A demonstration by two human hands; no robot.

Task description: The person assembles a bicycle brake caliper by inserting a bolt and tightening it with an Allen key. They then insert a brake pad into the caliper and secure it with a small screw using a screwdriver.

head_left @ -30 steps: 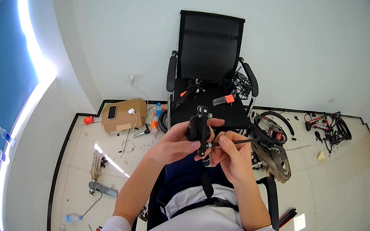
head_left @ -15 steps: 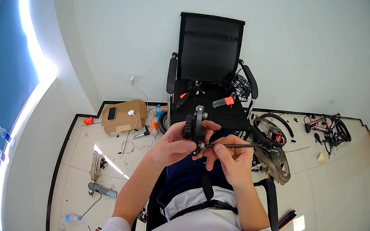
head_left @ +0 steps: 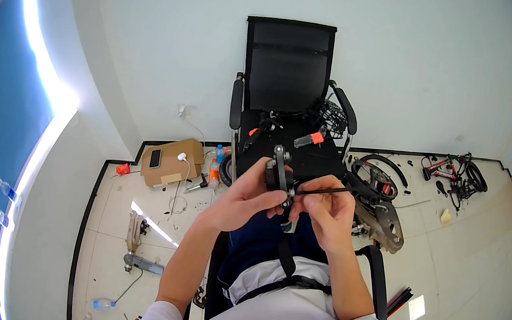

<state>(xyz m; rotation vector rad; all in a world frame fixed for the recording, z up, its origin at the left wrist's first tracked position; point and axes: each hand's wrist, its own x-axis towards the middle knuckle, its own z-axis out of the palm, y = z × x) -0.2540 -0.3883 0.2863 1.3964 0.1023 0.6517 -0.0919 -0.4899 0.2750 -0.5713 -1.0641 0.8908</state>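
Above my lap, my left hand [head_left: 238, 198] is wrapped round a dark mechanical part [head_left: 279, 171] with a rounded black body and a narrow metal-edged plate. That part stands roughly upright, slightly tilted. Pinched in the fingers of my right hand [head_left: 332, 219] is a thin dark rod [head_left: 329, 191]. Its left end meets the lower right side of the mechanical part, and the other end points right. My fingers hide where the two touch, so I cannot tell whether the rod sits in a hole.
Ahead stands a black mesh chair [head_left: 288, 65] with an orange-ended tool [head_left: 309, 140] and dark parts on its seat. To the right lie a wheel [head_left: 378, 178] and a small bike frame [head_left: 445, 170]. A cardboard piece [head_left: 167, 176] with a phone [head_left: 155, 158] lies left, near bottles [head_left: 215, 170].
The mechanical part has turned and shifted slightly right in my left hand. My right fingers have curled closer round the rod, nearer the part.
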